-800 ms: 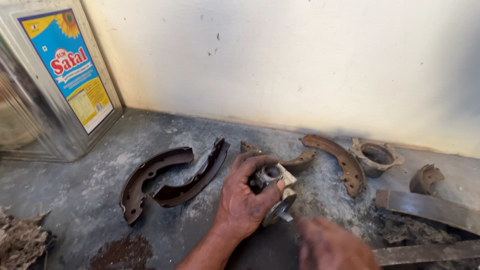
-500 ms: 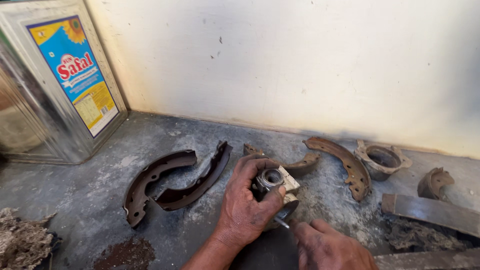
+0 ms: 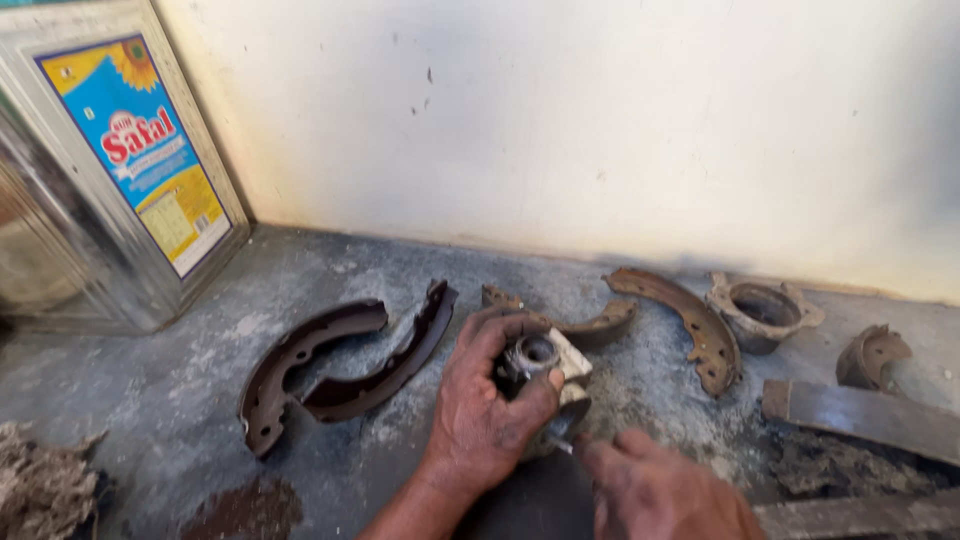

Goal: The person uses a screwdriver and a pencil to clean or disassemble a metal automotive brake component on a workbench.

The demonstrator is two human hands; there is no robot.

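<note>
Head view, left hand [image 3: 485,405]: gripping a small metal cylinder part [image 3: 545,365], bore facing up toward the camera.
Right hand [image 3: 665,490]: touching its lower end; grip unclear.
Brake shoes: two dark [image 3: 345,365] lying left of the hands, two rusty [image 3: 690,325] lying beyond and right.

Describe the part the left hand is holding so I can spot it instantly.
On the grey concrete floor below the pale wall, between two pairs of rusty curved brake shoes, the left hand grips a small metal cylinder block. Only it has a round open bore.
</note>
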